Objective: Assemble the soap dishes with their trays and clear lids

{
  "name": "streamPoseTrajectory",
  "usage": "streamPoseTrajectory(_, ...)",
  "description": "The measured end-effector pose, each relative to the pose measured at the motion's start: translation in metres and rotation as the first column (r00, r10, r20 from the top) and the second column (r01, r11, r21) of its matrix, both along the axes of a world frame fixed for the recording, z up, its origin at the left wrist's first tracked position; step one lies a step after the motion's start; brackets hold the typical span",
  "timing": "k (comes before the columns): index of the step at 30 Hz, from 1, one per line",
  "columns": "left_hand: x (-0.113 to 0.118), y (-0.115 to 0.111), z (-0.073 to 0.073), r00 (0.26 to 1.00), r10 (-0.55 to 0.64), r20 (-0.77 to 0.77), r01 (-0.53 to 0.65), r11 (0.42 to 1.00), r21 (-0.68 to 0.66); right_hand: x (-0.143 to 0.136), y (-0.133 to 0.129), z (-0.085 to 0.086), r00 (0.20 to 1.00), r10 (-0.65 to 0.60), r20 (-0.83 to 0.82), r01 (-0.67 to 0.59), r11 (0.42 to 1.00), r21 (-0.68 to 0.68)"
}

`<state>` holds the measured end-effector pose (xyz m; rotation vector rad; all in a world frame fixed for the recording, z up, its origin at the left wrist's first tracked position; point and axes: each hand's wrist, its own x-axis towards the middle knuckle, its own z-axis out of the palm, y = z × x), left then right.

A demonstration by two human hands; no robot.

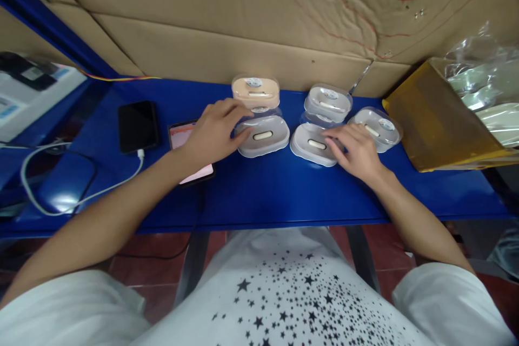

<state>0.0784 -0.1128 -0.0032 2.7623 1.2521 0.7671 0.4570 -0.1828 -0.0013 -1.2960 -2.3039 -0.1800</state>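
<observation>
Two pale grey oval plastic boxes with clear lids lie side by side near the middle of the blue table. My left hand (214, 130) is at the left end of the left grey box (273, 132), thumb and fingers apart around its edge. At the right end of the right grey box (305, 138), my right hand (357, 152) rests with fingers loosely spread. A peach box (267, 100) stands behind the left one. Behind the right one is another grey box (327, 102), and a further lidded box (385, 128) sits partly behind my right hand.
A phone with a lit screen (198, 174) lies partly under my left forearm. Further left are a black device (138, 127) and its white cable (117, 189). An open carton (421, 113) with clear plastic pieces stands right. A cardboard sheet (194, 43) backs the blue table (259, 194).
</observation>
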Motion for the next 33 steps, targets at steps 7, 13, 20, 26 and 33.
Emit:
streamPoseTrajectory(7, 0.015, -0.027, 0.001, 0.946, -0.199, -0.257, 0.199, 0.980, -0.025, -0.016, -0.015, 0.003, 0.952, 0.140, 0.271, -0.119, 0.989, -0.090)
streamPoseTrajectory(13, 0.014, -0.027, 0.001, 0.960, -0.221, -0.173, 0.204, 0.973, -0.112, -0.013, -0.013, 0.007, 0.981, 0.172, 0.086, -0.156, 0.973, -0.169)
streamPoseTrajectory(20, 0.016, -0.030, 0.010, 0.995, -0.087, -0.052, 0.079, 0.986, -0.150, -0.006, -0.018, 0.008, 0.991, 0.126, -0.052, -0.132, 0.982, -0.138)
streamPoseTrajectory(26, 0.018, -0.028, 0.008, 0.997, -0.050, -0.064, 0.052, 0.998, 0.033, -0.003, -0.015, 0.009, 0.998, 0.062, 0.010, -0.062, 0.998, -0.025)
streamPoseTrajectory(33, 0.015, -0.023, 0.005, 0.982, 0.047, -0.181, -0.017, 0.986, 0.165, 0.006, 0.013, 0.002, 0.987, -0.146, 0.074, 0.150, 0.988, -0.045)
